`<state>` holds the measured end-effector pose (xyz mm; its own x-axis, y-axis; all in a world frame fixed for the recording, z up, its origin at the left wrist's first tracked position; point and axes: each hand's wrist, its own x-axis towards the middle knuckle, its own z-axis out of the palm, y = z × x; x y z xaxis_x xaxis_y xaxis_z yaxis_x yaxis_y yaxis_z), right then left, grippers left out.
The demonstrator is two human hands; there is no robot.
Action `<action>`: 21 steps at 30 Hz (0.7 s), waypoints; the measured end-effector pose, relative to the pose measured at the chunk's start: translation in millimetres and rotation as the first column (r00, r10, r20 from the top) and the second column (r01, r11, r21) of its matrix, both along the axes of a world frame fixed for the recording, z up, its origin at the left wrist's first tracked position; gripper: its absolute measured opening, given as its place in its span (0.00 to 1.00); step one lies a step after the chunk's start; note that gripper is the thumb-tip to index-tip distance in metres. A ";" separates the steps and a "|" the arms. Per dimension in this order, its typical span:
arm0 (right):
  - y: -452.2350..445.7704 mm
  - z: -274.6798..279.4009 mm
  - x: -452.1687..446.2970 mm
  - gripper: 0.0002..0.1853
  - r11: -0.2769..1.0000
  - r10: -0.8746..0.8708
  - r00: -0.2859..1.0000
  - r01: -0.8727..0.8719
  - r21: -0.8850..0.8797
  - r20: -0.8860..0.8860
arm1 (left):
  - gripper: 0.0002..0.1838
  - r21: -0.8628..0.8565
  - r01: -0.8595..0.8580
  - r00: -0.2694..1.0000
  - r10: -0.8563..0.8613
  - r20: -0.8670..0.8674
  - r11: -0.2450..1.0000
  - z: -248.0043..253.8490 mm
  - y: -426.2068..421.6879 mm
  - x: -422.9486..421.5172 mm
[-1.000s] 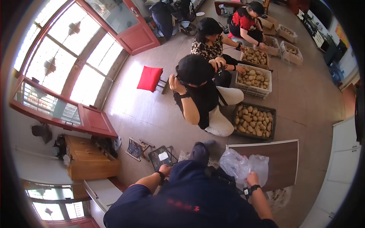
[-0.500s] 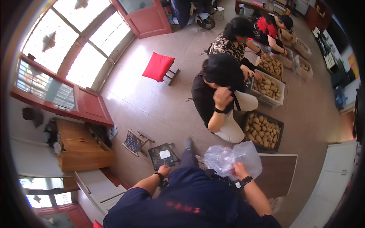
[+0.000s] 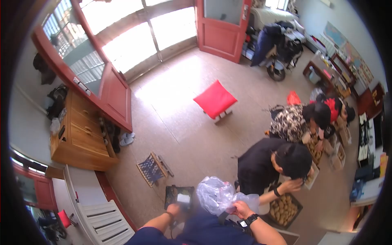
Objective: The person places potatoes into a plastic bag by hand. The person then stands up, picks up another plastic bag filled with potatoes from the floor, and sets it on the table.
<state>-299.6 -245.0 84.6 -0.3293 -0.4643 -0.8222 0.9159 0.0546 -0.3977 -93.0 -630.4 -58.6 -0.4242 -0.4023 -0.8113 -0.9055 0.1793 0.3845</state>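
Observation:
My right hand (image 3: pixel 242 210) pinches the edge of a crumpled clear plastic bag (image 3: pixel 215 195), which hangs in front of my dark blue shirt. Beside the dark folding stool (image 3: pixel 178 196) with a white paper on its seat is my left hand (image 3: pixel 174 211); it is blurred, and its fingers are too smeared to read. To the right, a person in black (image 3: pixel 261 165) bends over near a dark crate of potatoes (image 3: pixel 283 209), one hand close to their head.
A red cushioned stool (image 3: pixel 215 99) stands mid-floor. A woven folding stool (image 3: pixel 152 169) lies left of centre. Wooden cabinet (image 3: pixel 83 134) and slatted white furniture (image 3: pixel 107 222) are at left. Other people crouch by potato boxes at right.
My view has swung left, so the room appears shifted right. My right hand and the bag have come closer to my left hand. The person in black now leans further forward.

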 end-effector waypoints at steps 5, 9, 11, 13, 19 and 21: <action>-32.4 -0.3 -55.9 0.11 0.986 0.165 0.981 -0.166 0.003 -0.098 | 0.11 0.067 0.168 0.977 -0.157 -0.145 0.983 -4.9 -8.9 19.0; -50.3 -3.3 -80.0 0.11 0.975 0.223 0.965 -0.222 0.021 -0.141 | 0.13 0.115 0.019 0.994 -0.007 -0.105 0.993 -2.0 -0.7 26.0; -60.5 0.3 -94.5 0.10 0.970 0.243 0.960 -0.242 0.024 -0.139 | 0.13 0.104 0.012 0.992 0.001 -0.123 0.995 0.7 -0.8 27.8; -71.8 11.3 -115.9 0.10 0.968 0.251 0.960 -0.249 0.027 -0.121 | 0.11 0.095 -0.281 0.956 0.287 -0.056 0.955 11.6 -3.9 19.6; -91.5 6.9 -173.2 0.10 0.968 0.252 0.958 -0.248 0.044 -0.137 | 0.08 0.150 -0.228 0.966 0.243 -0.092 0.962 29.2 -12.9 0.2; -94.2 -4.2 -195.2 0.10 0.962 0.271 0.951 -0.273 0.007 -0.151 | 0.06 0.153 -0.169 0.974 0.188 -0.124 0.974 37.8 -17.9 -30.8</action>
